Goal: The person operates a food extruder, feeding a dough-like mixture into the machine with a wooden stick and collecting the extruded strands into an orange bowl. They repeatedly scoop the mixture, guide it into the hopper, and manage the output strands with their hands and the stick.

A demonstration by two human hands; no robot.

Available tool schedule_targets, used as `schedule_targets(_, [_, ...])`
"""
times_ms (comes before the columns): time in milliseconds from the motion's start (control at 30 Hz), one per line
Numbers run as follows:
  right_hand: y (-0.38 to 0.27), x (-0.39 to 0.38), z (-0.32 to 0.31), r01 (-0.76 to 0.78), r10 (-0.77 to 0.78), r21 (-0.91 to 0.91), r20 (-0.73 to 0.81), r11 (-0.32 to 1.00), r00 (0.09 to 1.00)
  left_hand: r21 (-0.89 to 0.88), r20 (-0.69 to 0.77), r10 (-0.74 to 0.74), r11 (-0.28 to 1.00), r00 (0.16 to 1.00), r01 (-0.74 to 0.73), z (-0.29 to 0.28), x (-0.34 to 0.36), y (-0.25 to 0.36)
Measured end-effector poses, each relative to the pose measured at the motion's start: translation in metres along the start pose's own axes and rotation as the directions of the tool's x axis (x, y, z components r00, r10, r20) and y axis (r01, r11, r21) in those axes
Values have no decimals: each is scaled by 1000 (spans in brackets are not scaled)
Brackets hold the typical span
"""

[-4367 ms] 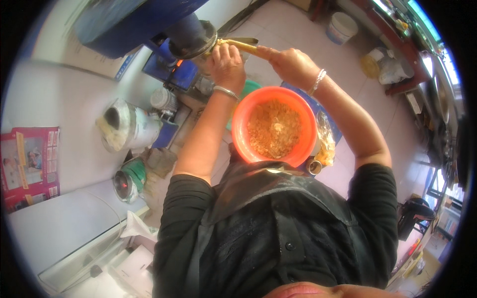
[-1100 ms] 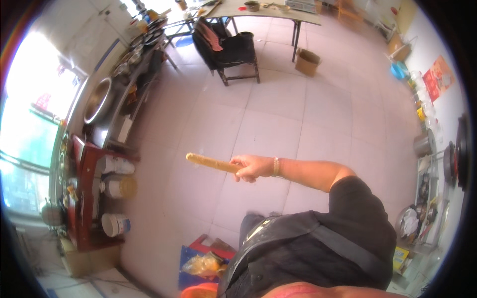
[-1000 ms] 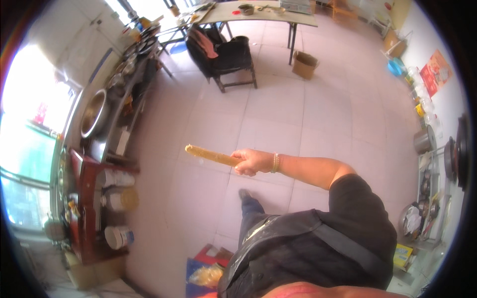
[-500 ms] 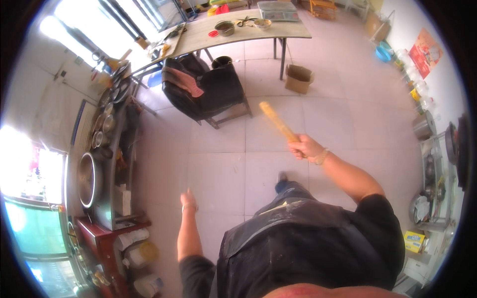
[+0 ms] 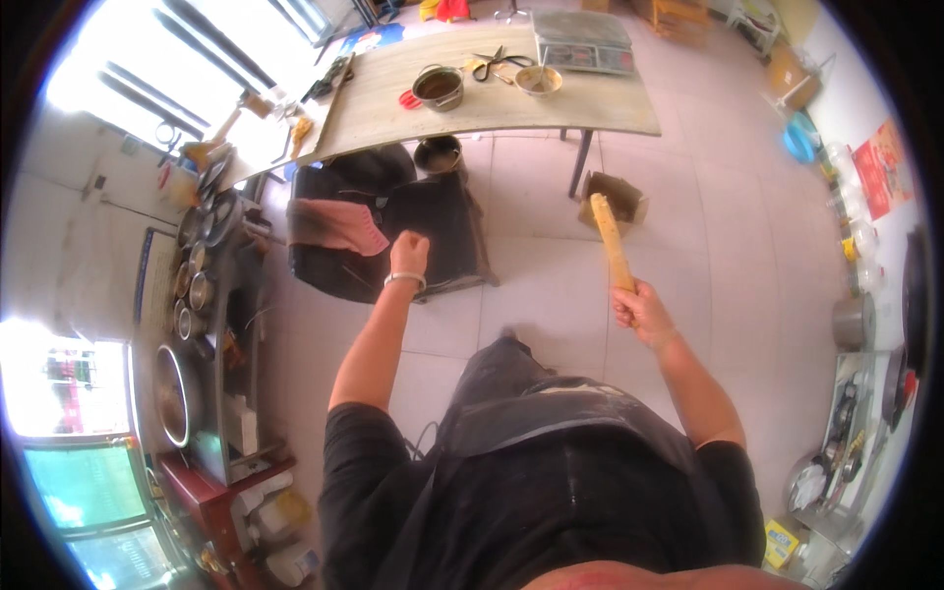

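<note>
The right hand (image 5: 643, 312) grasps a stick (image 5: 609, 234) (yellowish); the left hand (image 5: 409, 256), clenched, is near a pink cloth (image 5: 339, 226).

The bare left hand (image 5: 409, 256), ten o'clock, shows its back; its fingertips are curled out of sight. The bare right hand (image 5: 644, 313), three o'clock, conceals the lower end of the tan, rod-shaped stick (image 5: 612, 241), whose upper end obscures part of the brown cardboard box (image 5: 632, 208) at two o'clock. The pink cloth (image 5: 339, 226) and left hand cover portions of the black padded chair (image 5: 433, 202), eleven o'clock. Dark contents of the round grey metal pot (image 5: 442, 101), twelve o'clock: unidentifiable. Orange wooden furniture piece (image 5: 678, 20), one o'clock: cut off by the upper edge. White plastic container (image 5: 292, 565), seven o'clock: blurred.
</note>
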State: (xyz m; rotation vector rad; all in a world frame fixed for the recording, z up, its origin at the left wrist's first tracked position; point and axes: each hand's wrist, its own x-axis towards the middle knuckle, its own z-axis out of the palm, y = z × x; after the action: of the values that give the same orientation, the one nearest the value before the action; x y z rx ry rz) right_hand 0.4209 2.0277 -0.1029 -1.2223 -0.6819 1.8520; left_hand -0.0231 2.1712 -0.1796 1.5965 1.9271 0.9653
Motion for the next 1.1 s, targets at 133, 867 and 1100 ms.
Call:
schedule_targets(133, [-51, 63, -22, 23, -26, -32, -104, 999, 994, 63, -15, 220, 974, 975, -219, 41, 167, 52])
schedule_targets(867, [-225, 538, 74, 91, -74, -300, 68, 950, 995, 666, 671, -282, 636, 686, -390, 254, 566, 9])
schedule_targets(1100, [-181, 765, 132, 483, -539, -777, 225, 404, 812, 528, 521, -329, 849, 787, 4, 222, 546, 47])
